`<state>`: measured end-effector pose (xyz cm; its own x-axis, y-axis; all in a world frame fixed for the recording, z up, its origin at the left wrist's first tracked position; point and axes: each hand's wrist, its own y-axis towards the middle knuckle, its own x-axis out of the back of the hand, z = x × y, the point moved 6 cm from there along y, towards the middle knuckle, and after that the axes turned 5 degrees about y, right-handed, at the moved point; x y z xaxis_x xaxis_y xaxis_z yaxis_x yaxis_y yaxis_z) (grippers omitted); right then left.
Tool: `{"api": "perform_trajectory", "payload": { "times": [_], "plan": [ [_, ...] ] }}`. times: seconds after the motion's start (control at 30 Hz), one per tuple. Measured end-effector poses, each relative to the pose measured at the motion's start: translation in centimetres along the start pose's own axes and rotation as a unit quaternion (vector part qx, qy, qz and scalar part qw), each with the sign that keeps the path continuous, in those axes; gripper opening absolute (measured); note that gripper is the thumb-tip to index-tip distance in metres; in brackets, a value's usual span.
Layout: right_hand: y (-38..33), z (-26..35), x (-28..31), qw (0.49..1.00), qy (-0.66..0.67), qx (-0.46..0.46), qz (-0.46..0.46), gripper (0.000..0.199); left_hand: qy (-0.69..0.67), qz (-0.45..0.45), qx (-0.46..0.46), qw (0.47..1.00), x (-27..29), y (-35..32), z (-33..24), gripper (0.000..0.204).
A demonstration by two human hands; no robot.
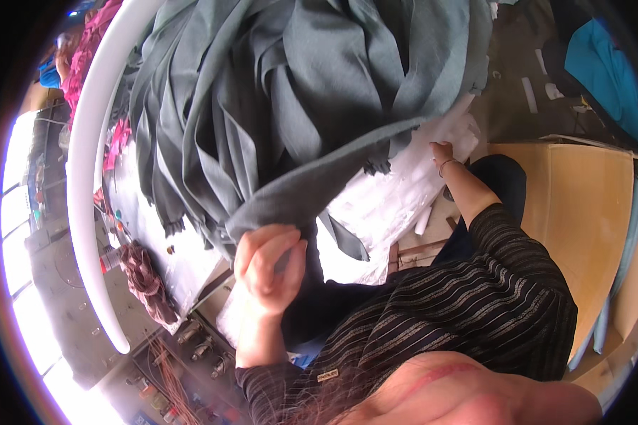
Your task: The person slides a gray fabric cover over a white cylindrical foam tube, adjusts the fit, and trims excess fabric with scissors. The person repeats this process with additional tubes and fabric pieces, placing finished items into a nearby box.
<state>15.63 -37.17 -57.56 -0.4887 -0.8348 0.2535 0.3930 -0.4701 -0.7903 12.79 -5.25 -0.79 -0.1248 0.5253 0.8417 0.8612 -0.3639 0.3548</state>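
A large dark grey cloth (298, 85) hangs in many loose folds over the work surface, with small tufts along parts of its edge. My left hand (269, 269) is curled at its near edge, gripping the cloth; the fabric stretches from there up to the right. My right hand (441, 153) reaches forward on the right, a thin bracelet on its wrist. Its fingers are bent beside a heap of crinkled clear plastic with white material inside (397, 191); what they hold, if anything, is too small to tell.
A white curved bar (85, 170) arches along the left. Near it lies a bunched brownish-pink cloth (147, 280) on the pale table (198, 265). An open cardboard box (581, 212) stands at my right. Blue fabric (609, 78) lies at the far right, and white scraps litter the floor.
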Motion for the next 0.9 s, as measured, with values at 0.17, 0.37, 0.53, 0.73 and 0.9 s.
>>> {"api": "perform_trajectory", "payload": {
  "times": [0.17, 0.37, 0.53, 0.73, 0.9],
  "plan": [
    [-10.9, 9.2, -1.4, 0.931, 0.296, 0.171, 0.129, 0.028, 0.22, 0.016, 0.098, 0.97, -0.7, 0.9, 2.9, 0.07],
    [-24.9, 13.5, -0.4, 0.854, 0.293, 0.306, 0.302, 0.02, 0.135, 0.004, 0.163, 0.977, -1.0, -0.1, 4.3, 0.039],
    [-23.8, 11.6, 2.2, 0.905, 0.212, 0.278, 0.241, 0.018, 0.139, 0.005, 0.116, 0.983, -0.5, -1.8, 3.3, 0.031],
    [-28.5, 7.4, 3.0, 0.9, 0.078, 0.235, 0.358, 0.009, -0.213, -0.288, 0.274, 0.893, 7.1, -8.8, 8.5, 0.021],
    [-30.7, 3.8, 3.5, 0.895, -0.013, 0.198, 0.4, 0.004, -0.233, -0.417, 0.471, 0.741, -1.5, -31.4, 23.4, 0.023]
  ]
}}
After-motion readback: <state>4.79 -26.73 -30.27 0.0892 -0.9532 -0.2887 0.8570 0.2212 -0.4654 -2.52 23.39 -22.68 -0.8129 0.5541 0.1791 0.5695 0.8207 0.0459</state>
